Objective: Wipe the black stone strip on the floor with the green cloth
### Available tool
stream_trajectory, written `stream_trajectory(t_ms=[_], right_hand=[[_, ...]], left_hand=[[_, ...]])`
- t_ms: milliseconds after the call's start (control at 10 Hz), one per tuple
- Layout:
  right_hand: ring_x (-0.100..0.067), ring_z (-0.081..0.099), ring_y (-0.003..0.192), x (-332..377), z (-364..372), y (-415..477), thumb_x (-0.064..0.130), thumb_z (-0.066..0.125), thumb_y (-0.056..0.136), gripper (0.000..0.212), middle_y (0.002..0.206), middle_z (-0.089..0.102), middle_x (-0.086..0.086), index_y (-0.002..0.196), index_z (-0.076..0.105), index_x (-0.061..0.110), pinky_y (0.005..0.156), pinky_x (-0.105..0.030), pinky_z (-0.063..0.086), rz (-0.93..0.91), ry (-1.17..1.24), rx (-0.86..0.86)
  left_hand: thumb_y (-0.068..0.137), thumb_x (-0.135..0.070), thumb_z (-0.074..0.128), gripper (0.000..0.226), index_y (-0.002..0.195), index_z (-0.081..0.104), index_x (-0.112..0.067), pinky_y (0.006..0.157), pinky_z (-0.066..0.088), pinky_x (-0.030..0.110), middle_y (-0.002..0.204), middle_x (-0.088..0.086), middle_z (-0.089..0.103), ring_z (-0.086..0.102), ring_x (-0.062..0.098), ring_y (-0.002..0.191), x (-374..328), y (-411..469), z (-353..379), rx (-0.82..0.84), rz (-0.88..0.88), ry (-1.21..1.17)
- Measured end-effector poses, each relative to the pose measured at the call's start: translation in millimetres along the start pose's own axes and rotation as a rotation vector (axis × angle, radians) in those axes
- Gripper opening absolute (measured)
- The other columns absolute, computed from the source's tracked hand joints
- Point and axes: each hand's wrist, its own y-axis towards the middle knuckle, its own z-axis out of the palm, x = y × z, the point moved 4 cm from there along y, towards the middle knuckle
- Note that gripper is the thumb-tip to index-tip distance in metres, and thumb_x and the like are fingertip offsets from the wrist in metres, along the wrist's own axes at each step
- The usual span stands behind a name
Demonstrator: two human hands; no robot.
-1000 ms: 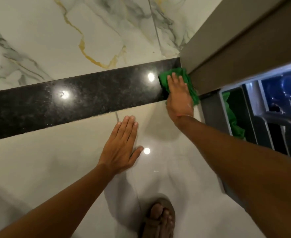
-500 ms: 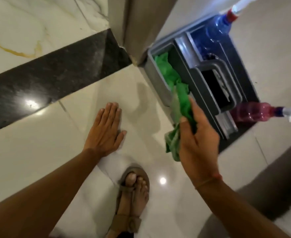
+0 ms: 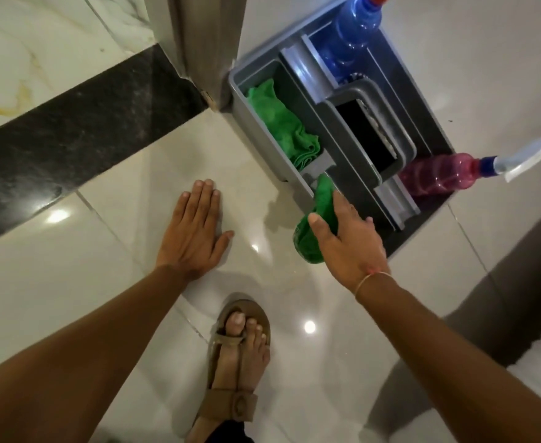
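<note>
The black stone strip runs diagonally across the pale floor from the left edge up to a door frame. My right hand holds a bunched green cloth just above the floor, at the near end of a grey caddy. The cloth's top touches the caddy's near compartment. My left hand lies flat on the floor tile, fingers together, below the strip and not touching it.
A second green cloth lies in the caddy's left compartment. A blue spray bottle stands at the caddy's far end, a pink spray bottle at its right. My sandalled foot rests on the floor between my arms.
My right hand lifted the green cloth off the strip's right end and carried it down to the caddy's near end. The view swung right. My left hand stayed flat on the tile.
</note>
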Motion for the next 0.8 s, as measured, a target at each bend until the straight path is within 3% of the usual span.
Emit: stream_trajectory(t_ms=[100,200,300,400,500,600,700,800], right_hand=[[-0.028,0.044,0.132,-13.3,-10.0,2.1,0.053,0.068,0.081,0.096,0.153,0.041,-0.002,0.154,0.009,0.033,0.109,-0.053,0.038,-0.025,-0.104,0.153],[-0.027,0.056,0.115,-18.9,-13.0,5.9,0.053,0.073,0.078,0.086,0.128,0.061,-0.001,0.148,0.027,0.033,0.102,-0.051,0.045,-0.051,-0.232,0.07],[-0.023,0.062,0.091,-17.4,-8.4,5.7,0.057,0.067,0.082,0.058,0.087,0.058,0.009,0.13,0.049,0.03,0.085,-0.045,0.054,-0.059,-0.293,-0.084],[-0.022,0.064,0.084,-17.7,-0.8,8.7,0.054,0.068,0.081,0.052,0.081,0.056,0.009,0.123,0.052,0.029,0.086,-0.048,0.055,-0.02,-0.285,-0.138],[-0.024,0.065,0.095,-20.8,1.8,13.8,0.05,0.072,0.08,0.053,0.094,0.068,0.002,0.124,0.053,0.026,0.1,-0.055,0.046,0.011,-0.228,-0.108],[-0.025,0.059,0.115,-25.2,-0.6,13.5,0.051,0.074,0.076,0.067,0.117,0.066,-0.001,0.133,0.047,0.027,0.116,-0.056,0.023,-0.012,-0.216,-0.104],[-0.028,0.047,0.131,-19.4,-3.5,7.4,0.051,0.076,0.074,0.084,0.137,0.055,-0.006,0.143,0.035,0.028,0.117,-0.056,0.016,-0.022,-0.221,-0.101],[-0.03,0.025,0.146,-5.4,-9.3,-1.1,0.045,0.08,0.073,0.094,0.153,0.04,-0.009,0.148,0.027,0.025,0.118,-0.059,0.017,0.004,-0.19,-0.116]], left_hand=[[0.099,-0.054,0.017,0.081,0.158,0.004,0.0,0.128,0.009,0.051,0.168,0.024,0.003,0.001,0.036,0.157,0.3,-0.6,-1.5,0.016,-0.004,0.006],[0.099,-0.056,0.015,0.082,0.158,0.001,-0.001,0.128,0.007,0.05,0.168,0.023,0.0,-0.002,0.035,0.157,2.5,-0.6,-3.1,0.03,0.004,0.012],[0.099,-0.057,0.013,0.082,0.158,-0.003,-0.002,0.128,0.006,0.049,0.168,0.022,-0.003,-0.004,0.035,0.156,4.1,-0.2,-4.1,0.038,0.015,0.022],[0.099,-0.056,0.012,0.082,0.158,-0.004,-0.001,0.128,0.006,0.048,0.168,0.022,-0.003,-0.003,0.035,0.157,4.1,-0.7,-6.6,0.052,0.01,0.029],[0.099,-0.053,0.015,0.08,0.158,-0.003,-0.002,0.129,0.005,0.048,0.169,0.022,-0.001,-0.002,0.035,0.157,5.2,-1.0,-11.0,0.063,0.009,0.03],[0.101,-0.053,0.02,0.08,0.158,-0.002,-0.002,0.129,0.005,0.048,0.169,0.021,-0.001,-0.003,0.034,0.157,11.2,-4.9,-20.6,0.069,-0.034,0.003],[0.101,-0.053,0.022,0.08,0.158,0.001,-0.002,0.128,0.003,0.047,0.169,0.02,0.001,-0.002,0.034,0.157,21.9,-11.5,-42.8,0.054,-0.085,-0.028],[0.1,-0.055,0.011,0.078,0.158,0.001,-0.004,0.127,-0.001,0.045,0.169,0.018,0.0,-0.003,0.033,0.157,36.6,-20.9,-65.3,0.011,-0.145,-0.019]])
